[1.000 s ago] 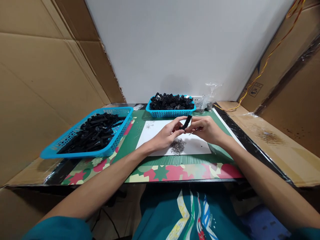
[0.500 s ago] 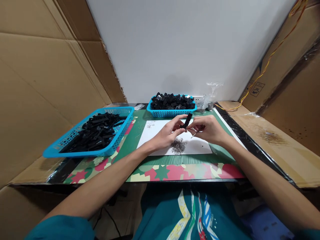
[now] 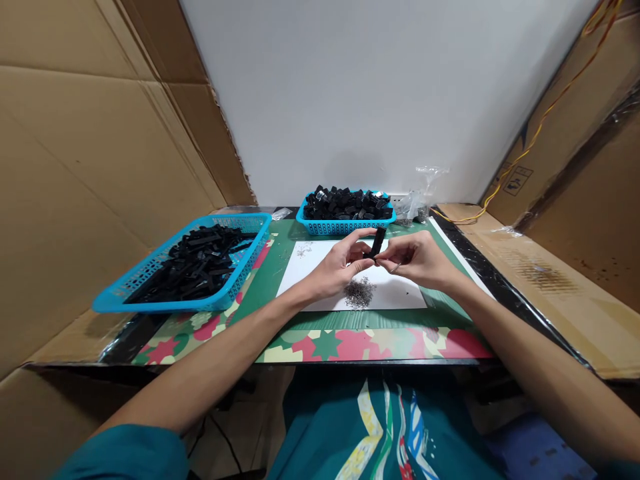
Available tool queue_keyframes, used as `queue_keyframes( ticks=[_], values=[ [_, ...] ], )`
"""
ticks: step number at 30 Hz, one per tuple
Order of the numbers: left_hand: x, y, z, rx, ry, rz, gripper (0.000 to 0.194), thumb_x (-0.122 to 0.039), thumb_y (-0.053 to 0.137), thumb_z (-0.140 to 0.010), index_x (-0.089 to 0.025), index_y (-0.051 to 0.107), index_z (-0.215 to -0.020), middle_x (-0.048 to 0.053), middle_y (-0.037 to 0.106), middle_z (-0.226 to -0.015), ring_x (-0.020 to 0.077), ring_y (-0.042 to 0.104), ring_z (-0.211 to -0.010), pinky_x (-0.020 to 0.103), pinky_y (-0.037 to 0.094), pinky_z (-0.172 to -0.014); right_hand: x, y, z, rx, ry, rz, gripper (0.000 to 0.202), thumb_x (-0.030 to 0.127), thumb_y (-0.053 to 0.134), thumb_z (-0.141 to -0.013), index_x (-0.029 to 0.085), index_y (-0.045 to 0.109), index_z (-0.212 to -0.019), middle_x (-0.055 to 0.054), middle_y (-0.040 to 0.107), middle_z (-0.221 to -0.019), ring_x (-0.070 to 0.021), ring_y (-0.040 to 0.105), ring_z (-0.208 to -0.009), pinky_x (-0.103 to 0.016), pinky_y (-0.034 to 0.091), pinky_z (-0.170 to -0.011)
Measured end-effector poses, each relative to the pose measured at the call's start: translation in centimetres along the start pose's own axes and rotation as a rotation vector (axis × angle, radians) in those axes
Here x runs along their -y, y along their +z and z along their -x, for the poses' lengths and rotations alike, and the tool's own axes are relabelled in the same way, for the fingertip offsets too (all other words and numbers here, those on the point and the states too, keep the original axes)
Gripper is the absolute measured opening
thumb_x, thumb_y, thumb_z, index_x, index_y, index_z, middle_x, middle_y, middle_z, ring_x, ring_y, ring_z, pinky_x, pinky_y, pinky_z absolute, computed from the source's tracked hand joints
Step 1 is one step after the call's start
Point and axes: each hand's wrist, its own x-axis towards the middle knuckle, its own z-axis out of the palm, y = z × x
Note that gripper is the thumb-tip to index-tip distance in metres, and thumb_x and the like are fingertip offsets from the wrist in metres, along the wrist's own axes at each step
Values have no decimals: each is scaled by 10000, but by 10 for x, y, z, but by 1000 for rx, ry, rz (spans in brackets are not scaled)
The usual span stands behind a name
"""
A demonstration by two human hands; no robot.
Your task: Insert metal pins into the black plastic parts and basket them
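Above a sheet of white paper [image 3: 395, 297], my left hand [image 3: 340, 267] is closed on a small black plastic piece [image 3: 379, 241], a narrow bar held upright. My right hand [image 3: 420, 259] meets its lower end with thumb and forefinger pinched together. A thin metal tool [image 3: 395, 267] sticks out from under the right fingers; its kind is hard to make out. Whether the right fingertips also pinch a tiny part is hidden. Just below the hands lies a pile of tiny metal parts [image 3: 359, 293] on the paper.
A blue basket [image 3: 245, 277] of long black pieces stands at the left. Behind the paper is a smaller blue basket [image 3: 327, 227] heaped with black pieces, beside clear plastic bags [image 3: 414, 205]. Cardboard walls [image 3: 100, 127] flank the table. A few tiny bits [image 3: 303, 249] lie at the paper's far left corner.
The black piece stands a little more upright. My right fingers have closed in at its lower end, and the metal tool has swung so less of it shows. The view shifted slightly.
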Motion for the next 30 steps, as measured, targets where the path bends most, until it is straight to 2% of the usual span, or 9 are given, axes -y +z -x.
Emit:
queue_keyframes(
  ticks=[5,10,12,15,17,20,23,27,30],
  values=[
    [-1,6,-2,-12,-64,157,616,-416,735,-952,-197,525,-1487,77,697,-963,169,616,-820,276,429,-679,2,-4,-2,7,-23,-6,328,487,759,-897,172,805,-821,-77,744,-754,-157,609,-636,-283,447,-557],
    [-5,6,-5,7,-144,366,622,-526,749,-923,-134,650,-1395,33,607,-835,96,435,-664,262,322,-618,2,-7,-2,-73,-85,62,261,445,762,-918,197,840,-947,-34,712,-721,-124,480,-575,-293,337,-524],
    [-8,7,-5,69,-190,441,594,-554,716,-941,-126,686,-1353,29,585,-817,81,374,-630,262,277,-599,1,-10,-2,-111,-103,102,231,420,784,-903,207,849,-963,-20,685,-704,-122,468,-580,-296,332,-535],
    [-9,9,-4,115,-226,462,580,-582,664,-965,-129,707,-1325,49,617,-843,85,369,-629,266,281,-604,-2,-15,-1,-153,-150,190,183,381,778,-910,217,859,-908,-18,669,-691,-128,498,-597,-300,363,-561],
    [-7,9,-4,75,-211,360,568,-594,603,-995,-130,720,-1301,74,660,-886,105,419,-662,273,323,-624,-4,-18,-1,-144,-168,231,182,360,756,-925,218,864,-886,-15,653,-665,-129,503,-587,-300,368,-559],
    [-4,6,-6,-29,-145,58,504,-557,560,-1022,-158,729,-1279,97,716,-1011,153,544,-797,289,408,-691,-8,-21,-1,-106,-156,261,191,341,738,-931,213,869,-877,-13,643,-643,-127,506,-579,-297,368,-554],
    [-5,3,-5,-100,-63,-229,380,-460,660,-985,-188,725,-1242,74,744,-1102,170,616,-908,292,444,-748,-12,-22,-1,-63,-110,266,185,325,742,-922,199,866,-870,-21,660,-657,-129,524,-592,-301,383,-572],
    [-7,6,-3,-191,5,-405,208,-355,752,-920,-175,754,-1025,42,780,-954,164,667,-840,283,455,-722,-15,-22,-1,0,-49,258,153,296,765,-898,176,850,-856,-10,626,-642,-120,488,-589,-302,371,-577],
    [-3,9,-1,-210,0,-448,166,-325,743,-919,-171,775,-976,50,801,-947,175,699,-827,290,488,-731,-14,-24,-1,16,-40,298,144,300,761,-894,180,833,-862,-4,579,-677,-119,449,-602,-296,354,-567]
  ],
)
